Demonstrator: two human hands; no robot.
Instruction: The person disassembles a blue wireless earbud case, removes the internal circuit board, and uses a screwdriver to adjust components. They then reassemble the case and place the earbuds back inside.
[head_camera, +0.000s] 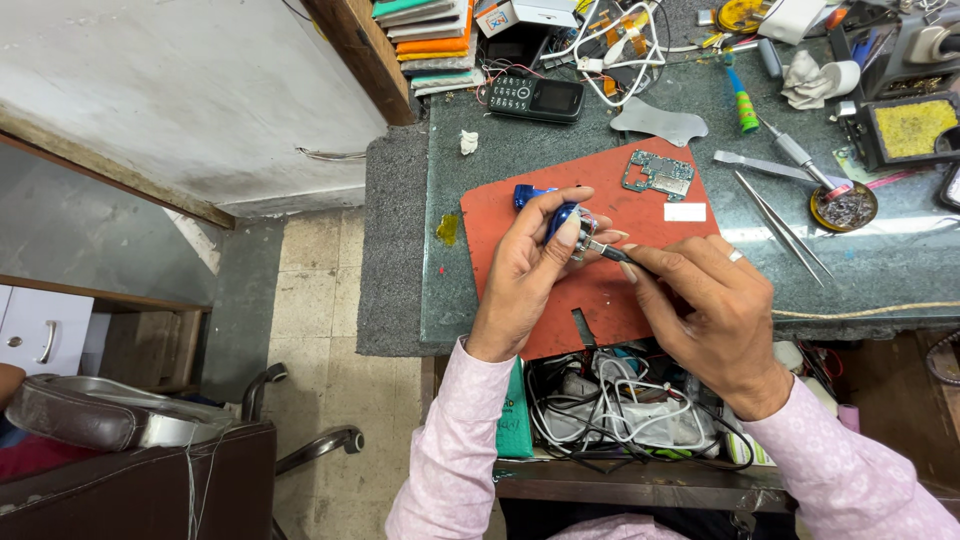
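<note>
two hands (640, 275), one blue tool (545, 205), one circuit board (658, 174)

Free room and obstructions around the red rubber work mat (600, 290).
Bare mat lies below the green circuit board (660, 174); steel tweezers (782, 224) and a round flux tin (845, 207) crowd the right, while a black keypad phone (535, 98) blocks the rear.

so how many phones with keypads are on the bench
1. The black keypad phone lies at the back of the green bench top, behind the red mat and beside the tangle of white cables. Others could be hidden under the clutter.
</note>
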